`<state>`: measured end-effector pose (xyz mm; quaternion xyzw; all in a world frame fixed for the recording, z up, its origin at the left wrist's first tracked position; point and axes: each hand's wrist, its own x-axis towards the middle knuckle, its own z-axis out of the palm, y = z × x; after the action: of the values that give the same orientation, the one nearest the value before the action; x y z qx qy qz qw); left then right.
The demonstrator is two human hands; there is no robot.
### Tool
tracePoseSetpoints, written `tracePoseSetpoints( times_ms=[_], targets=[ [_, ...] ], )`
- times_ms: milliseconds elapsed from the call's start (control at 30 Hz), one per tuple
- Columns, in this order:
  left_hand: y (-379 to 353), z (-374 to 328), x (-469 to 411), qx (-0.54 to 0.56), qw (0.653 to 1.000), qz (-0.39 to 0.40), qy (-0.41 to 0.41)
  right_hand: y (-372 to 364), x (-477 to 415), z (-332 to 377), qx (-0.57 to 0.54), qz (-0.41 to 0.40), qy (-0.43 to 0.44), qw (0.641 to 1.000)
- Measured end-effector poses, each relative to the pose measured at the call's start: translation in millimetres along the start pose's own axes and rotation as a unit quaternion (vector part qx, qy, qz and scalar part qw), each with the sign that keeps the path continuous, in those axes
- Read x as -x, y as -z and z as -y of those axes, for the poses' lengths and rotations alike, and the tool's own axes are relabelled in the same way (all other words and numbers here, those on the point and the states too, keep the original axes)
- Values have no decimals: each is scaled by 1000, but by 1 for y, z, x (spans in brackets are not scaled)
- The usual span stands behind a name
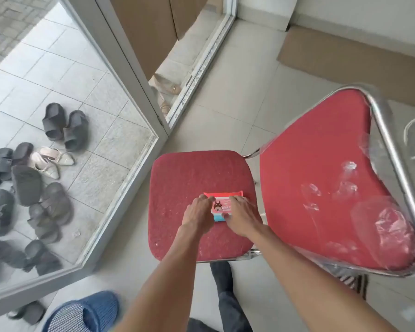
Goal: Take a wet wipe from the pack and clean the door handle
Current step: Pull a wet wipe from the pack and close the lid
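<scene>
A small pink and red wet wipe pack (222, 207), with a cartoon figure and a blue end, lies flat on the red chair seat (185, 178). My left hand (198, 213) is on the pack's left side, its fingers over the top left corner. My right hand (242, 216) covers the pack's right side, fingers laid along its edge. Both hands press on the pack where it lies. No wipe shows outside the pack. No door handle is in view.
The chair's red backrest (321, 176), wrapped in clear plastic, rises to the right. A glass door with a white frame (130, 68) stands open to the left. Beyond it lie several sandals (34, 176). A blue slipper (82, 312) is at the bottom left, flat cardboard (357, 58) at the top right.
</scene>
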<state>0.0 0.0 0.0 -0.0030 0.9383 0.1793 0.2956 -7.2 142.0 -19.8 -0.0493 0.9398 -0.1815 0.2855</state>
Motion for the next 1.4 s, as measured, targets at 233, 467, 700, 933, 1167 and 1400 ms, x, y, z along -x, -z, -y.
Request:
tracePoseSetpoints(
  times_ms=[233,467,700,933,1167,1400],
  targets=[
    [-41,5,-21,11,1000,-29,3,-40,-18,-17,8,-8,-14,1000],
    [-59,17,-26,25,997,-78,2,-60,-21,-19,-15,-84,5,996],
    [-54,36,-28,30,996,-80,16,-65,-26,1,13,-98,25,995],
    [-58,37,-28,42,995,-88,27,-66,-23,-19,3,-134,100,986],
    [-56,35,-29,40,995,-84,31,-56,-41,-16,-192,-169,-5,967],
    [-59,33,-29,65,991,-111,35,-50,-53,-22,-220,-228,-78,945]
  ],
)
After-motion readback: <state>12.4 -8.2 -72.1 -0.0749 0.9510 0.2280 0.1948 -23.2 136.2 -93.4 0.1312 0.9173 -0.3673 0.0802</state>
